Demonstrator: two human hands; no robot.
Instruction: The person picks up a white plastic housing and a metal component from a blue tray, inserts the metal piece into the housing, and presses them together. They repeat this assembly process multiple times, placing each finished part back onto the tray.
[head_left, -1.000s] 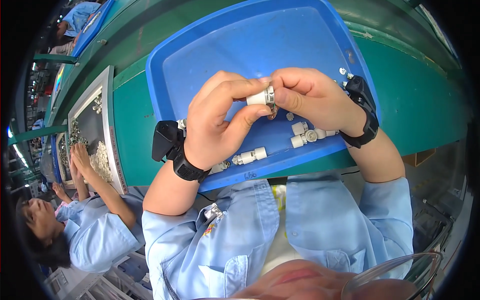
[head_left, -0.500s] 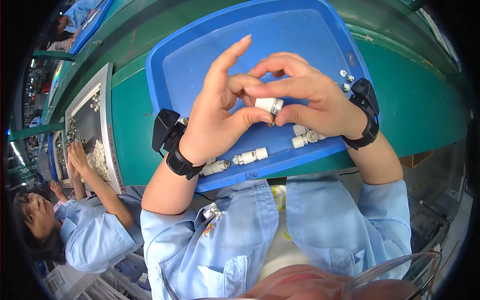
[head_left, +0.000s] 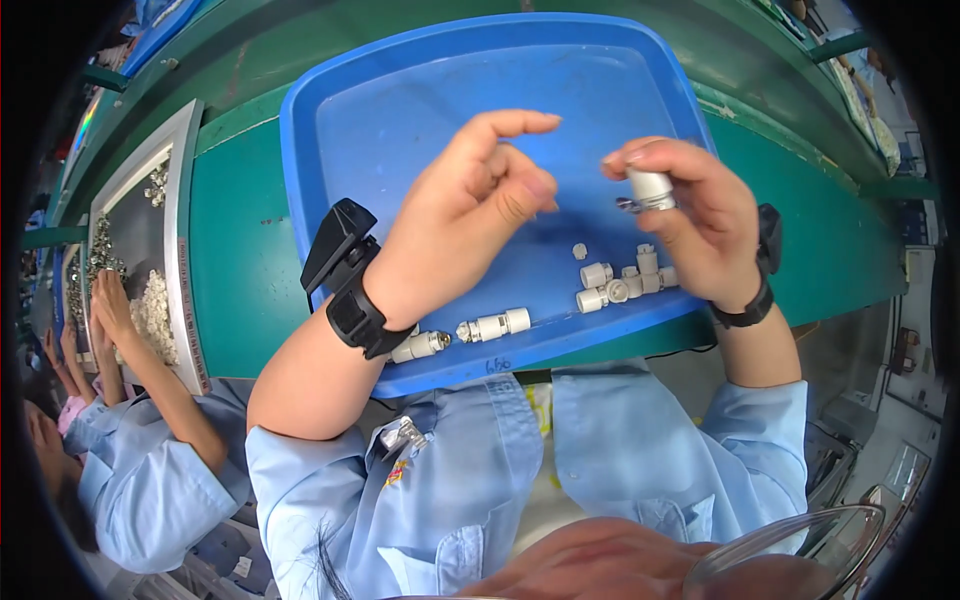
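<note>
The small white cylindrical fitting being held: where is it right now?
Head view: the white fitting sits in the right hand, above the blue tray.

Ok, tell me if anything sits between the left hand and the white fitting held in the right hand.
Nothing visible does. The left hand hangs open over the blue tray, and the white fitting is pinched in the right hand beside it, with only bare tray showing in the gap between them.
</note>
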